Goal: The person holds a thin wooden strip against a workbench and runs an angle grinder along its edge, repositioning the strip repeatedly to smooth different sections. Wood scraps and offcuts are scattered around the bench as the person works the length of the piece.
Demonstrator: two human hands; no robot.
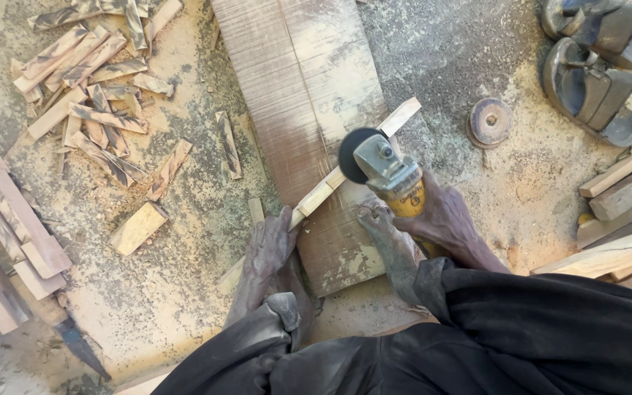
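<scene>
Right hand (444, 219) gripping yellow angle grinder (389, 175), left hand (272, 245) pinning wooden strip (316, 196) — on plank (301, 80)

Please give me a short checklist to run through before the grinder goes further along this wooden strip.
1. Strip held down: left hand presses the wooden strip onto the wide plank. Ok.
2. Grinder grip: right hand wraps the yellow angle grinder. Ok.
3. Foot clear of the disc: a bare foot rests on the plank close to the disc. Not ok.
4. Left fingers clear of the disc: apart from it along the strip. Ok.
5. Disc guard: cannot tell.
6. Hand protection: both hands bare. Not ok.
</scene>
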